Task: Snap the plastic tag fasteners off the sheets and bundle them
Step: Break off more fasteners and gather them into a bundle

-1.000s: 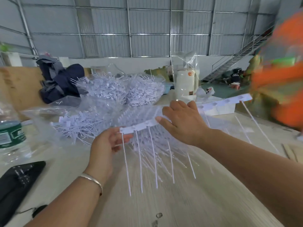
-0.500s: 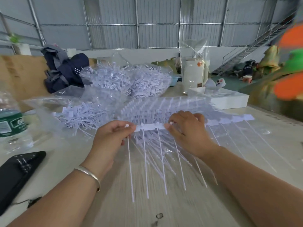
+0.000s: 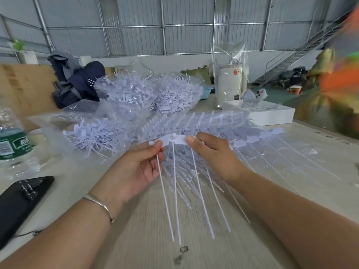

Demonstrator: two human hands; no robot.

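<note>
I hold a white sheet of tag fasteners [image 3: 175, 141] above the table, its long thin tails hanging toward me. My left hand [image 3: 136, 167] pinches the sheet's left end fastener between thumb and fingers. My right hand [image 3: 211, 154] grips the strip a little to the right, and the rest of the strip [image 3: 272, 133] runs out past it to the right. Under the hands lies a stack of more fastener sheets [image 3: 194, 121]. A heap of loose snapped-off fasteners [image 3: 93, 136] sits on clear plastic to the left.
Two bags stuffed with fasteners [image 3: 151, 94] stand behind the stack. A water bottle [image 3: 13, 144] and a black phone [image 3: 21, 197] lie at the left. A white box [image 3: 272, 113] and a bagged carton [image 3: 231, 82] sit back right. A person in orange [image 3: 338, 74] is at the right edge.
My hands have drawn closer together on the strip, which now bows upward between them. The strip sits lower and nearer the table than one second ago.
</note>
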